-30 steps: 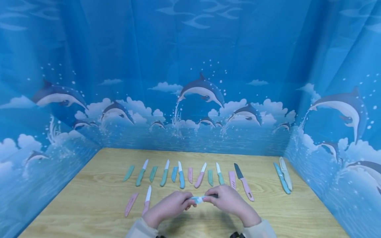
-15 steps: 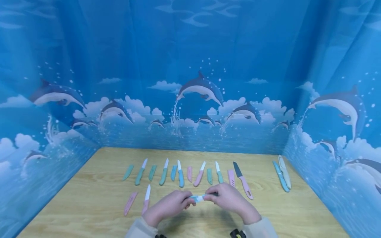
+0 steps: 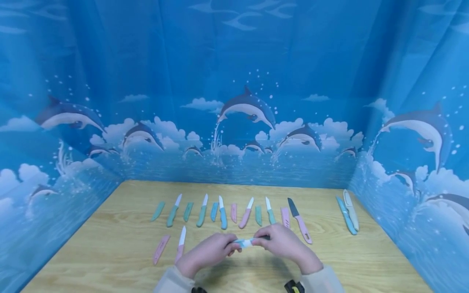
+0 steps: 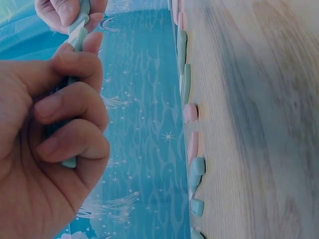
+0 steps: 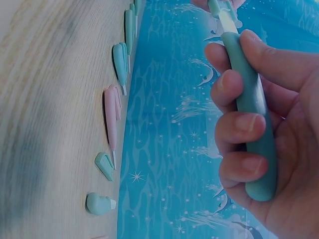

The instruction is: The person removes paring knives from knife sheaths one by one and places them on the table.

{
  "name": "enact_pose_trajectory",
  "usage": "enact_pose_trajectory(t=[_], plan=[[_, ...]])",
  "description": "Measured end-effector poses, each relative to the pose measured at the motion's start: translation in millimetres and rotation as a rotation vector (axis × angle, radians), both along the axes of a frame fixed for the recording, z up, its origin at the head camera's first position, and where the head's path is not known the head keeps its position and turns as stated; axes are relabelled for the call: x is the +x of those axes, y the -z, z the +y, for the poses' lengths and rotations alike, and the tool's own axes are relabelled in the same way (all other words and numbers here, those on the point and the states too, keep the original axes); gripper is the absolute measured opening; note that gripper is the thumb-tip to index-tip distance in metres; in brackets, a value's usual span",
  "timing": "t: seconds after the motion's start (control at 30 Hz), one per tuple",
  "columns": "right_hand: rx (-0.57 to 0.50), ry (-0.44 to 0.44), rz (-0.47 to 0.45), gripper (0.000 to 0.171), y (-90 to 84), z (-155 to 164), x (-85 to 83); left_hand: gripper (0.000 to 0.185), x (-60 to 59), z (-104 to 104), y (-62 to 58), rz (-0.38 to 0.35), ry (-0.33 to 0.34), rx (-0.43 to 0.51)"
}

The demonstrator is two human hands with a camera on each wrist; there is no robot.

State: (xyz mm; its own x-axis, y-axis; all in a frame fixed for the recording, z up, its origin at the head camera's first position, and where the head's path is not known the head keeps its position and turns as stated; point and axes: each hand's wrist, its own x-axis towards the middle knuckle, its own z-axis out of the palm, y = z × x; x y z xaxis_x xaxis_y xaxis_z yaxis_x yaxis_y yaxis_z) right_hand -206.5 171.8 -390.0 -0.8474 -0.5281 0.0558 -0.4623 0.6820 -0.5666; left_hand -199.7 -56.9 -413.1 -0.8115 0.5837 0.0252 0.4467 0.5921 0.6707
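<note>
Both hands meet above the front middle of the table. My right hand (image 3: 283,246) grips the teal handle of a paring knife (image 5: 255,104), fingers curled round it and thumb along its upper end. My left hand (image 3: 212,252) holds a teal blade sheath (image 4: 78,38), pinched near its mouth, with the other fingers curled over it. A short stretch of white blade (image 5: 228,22) shows between handle and sheath; the blade's tip is hidden, apparently inside the sheath. Nearest the left forearm lies a pink-handled knife (image 3: 181,244), its pink sheath (image 3: 161,249) to the left.
Across the table's back runs a row of bare knives and sheaths, including a green knife (image 3: 202,211), a blue knife (image 3: 222,213) and a dark-bladed pink knife (image 3: 301,224). Two sheathed knives, blue (image 3: 346,215) and pale (image 3: 351,211), lie far right. Dolphin-printed curtains (image 3: 234,162) enclose the table.
The hands keep the same grip on knife and sheath, almost still. The whole head view has shifted very slightly; the things on the table lie as before.
</note>
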Motion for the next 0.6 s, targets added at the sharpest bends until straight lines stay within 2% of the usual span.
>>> enact_pose_trajectory(t=[0.6], plan=[[0.002,0.022,-0.015,0.021,-1.1,0.5,0.5,0.022,-1.1,-1.8,0.6,0.012,0.006,0.006]])
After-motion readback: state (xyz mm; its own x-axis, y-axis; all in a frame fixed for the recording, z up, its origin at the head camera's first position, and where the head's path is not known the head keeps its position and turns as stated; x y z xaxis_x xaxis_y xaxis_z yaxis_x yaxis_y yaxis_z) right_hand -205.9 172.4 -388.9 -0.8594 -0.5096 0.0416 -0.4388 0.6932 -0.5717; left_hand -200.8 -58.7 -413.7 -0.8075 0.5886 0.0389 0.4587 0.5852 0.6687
